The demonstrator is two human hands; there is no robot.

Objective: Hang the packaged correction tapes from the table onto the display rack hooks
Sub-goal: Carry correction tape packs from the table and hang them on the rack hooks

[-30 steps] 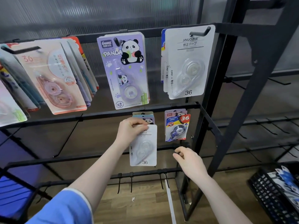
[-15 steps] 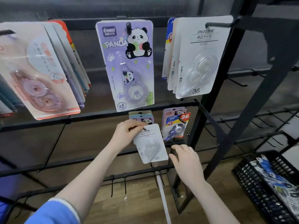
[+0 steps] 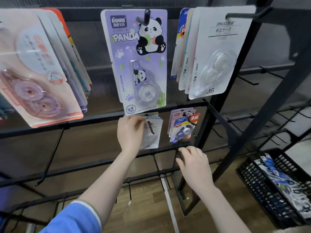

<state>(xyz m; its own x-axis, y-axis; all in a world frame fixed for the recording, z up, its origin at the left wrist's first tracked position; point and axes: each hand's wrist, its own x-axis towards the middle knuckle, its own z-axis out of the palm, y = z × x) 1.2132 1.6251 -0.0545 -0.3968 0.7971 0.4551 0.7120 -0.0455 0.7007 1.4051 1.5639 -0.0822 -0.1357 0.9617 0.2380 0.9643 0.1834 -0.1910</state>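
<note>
Hands first: the left hand (image 3: pixel 131 132) pinches the top left corner of a white correction tape pack (image 3: pixel 152 133), thumb and fingers curled onto the card, with the pack sitting at about 3 o'clock from the palm. That pack hangs on a black hook (image 3: pixel 150 127) in the middle row of the display rack (image 3: pixel 208 115), the hook poking out through the card near its top, and the "36" printed at the bottom peeks out just past the wrist side of the hand. More cards are stacked behind it on the same hook.

Right hand (image 3: pixel 193 163) is down at roughly 5 o'clock from the pack, not touching it, fingers loosely bent and resting on the black rack bar, holding nothing.

At 3 o'clock from the white pack hangs a blue and red pack (image 3: pixel 182 128). Up at 12 o'clock is the big purple panda pack (image 3: pixel 139 64), and at 1 o'clock another white pack (image 3: pixel 217 52). A black basket (image 3: pixel 252 179) with more packs sits at 4 o'clock on the floor.

Compared to half a second ago, the white pack was tilted and held out in front of the hook; now it hangs straight, pushed back against the stack. Right hand barely moved.
</note>
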